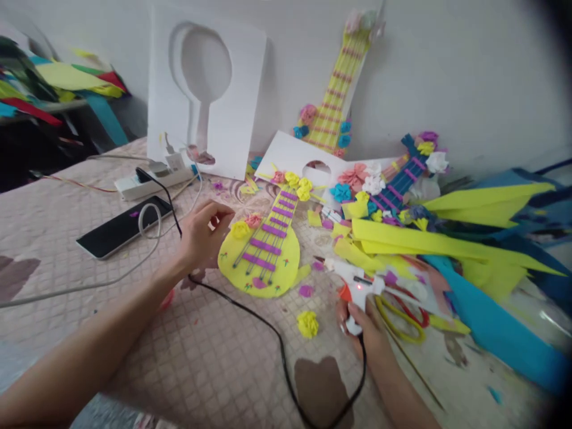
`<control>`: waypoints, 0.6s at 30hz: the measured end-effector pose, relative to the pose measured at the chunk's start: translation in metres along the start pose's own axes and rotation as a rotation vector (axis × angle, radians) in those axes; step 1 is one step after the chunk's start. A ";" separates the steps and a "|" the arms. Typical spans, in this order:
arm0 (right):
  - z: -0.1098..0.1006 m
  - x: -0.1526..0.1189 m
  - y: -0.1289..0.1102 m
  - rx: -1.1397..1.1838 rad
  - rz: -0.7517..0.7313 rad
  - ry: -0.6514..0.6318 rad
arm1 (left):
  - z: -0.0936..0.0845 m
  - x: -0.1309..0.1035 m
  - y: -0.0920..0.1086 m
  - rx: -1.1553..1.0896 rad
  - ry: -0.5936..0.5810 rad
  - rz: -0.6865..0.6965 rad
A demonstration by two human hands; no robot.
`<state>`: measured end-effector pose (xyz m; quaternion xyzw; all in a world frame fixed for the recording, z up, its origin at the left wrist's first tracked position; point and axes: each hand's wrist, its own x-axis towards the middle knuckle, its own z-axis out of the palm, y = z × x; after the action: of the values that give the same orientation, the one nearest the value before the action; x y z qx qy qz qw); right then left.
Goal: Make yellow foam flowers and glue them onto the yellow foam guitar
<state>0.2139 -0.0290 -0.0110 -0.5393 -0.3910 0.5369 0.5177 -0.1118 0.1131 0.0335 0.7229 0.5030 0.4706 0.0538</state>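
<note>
A yellow lute-shaped cutout [261,256] with purple strips and dark strings lies on the tablecloth, yellow and pink paper flowers at its top and left edge. My left hand [205,229] is at its left side by those flowers, fingers curled with the fingertips together; whatever they hold, if anything, is too small to name. In my right hand [357,316] is a white glue gun [355,286] with an orange trigger and a red light, its nozzle pointing left toward the cutout. A loose yellow paper flower [308,324] rests between the cutout and my right hand.
Left of my left hand are a black phone [125,226] and a white power strip [152,183]. Behind stand a white board [232,101] and a yellow decorated instrument [337,89]. Scissors [402,325] and crepe paper [447,244] lie right. A black cord [268,325] crosses the front.
</note>
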 end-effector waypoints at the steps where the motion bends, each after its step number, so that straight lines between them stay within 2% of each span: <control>1: 0.002 0.001 -0.002 0.027 -0.014 -0.006 | 0.000 -0.003 0.004 -0.009 -0.034 0.027; 6: 0.007 0.004 -0.012 0.088 -0.024 0.006 | 0.005 -0.021 0.024 -0.057 -0.241 0.185; 9: 0.008 0.003 -0.015 0.109 -0.032 0.040 | 0.013 -0.033 0.036 -0.123 -0.320 0.293; 14: 0.003 0.005 -0.015 0.123 -0.068 0.063 | 0.025 -0.054 0.058 -0.184 -0.511 0.404; 18: -0.001 0.005 -0.013 0.135 -0.083 0.081 | 0.035 -0.059 0.070 -0.151 -0.661 0.451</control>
<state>0.2167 -0.0222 0.0006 -0.5077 -0.3546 0.5180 0.5901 -0.0424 0.0467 0.0156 0.9215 0.2513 0.2486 0.1611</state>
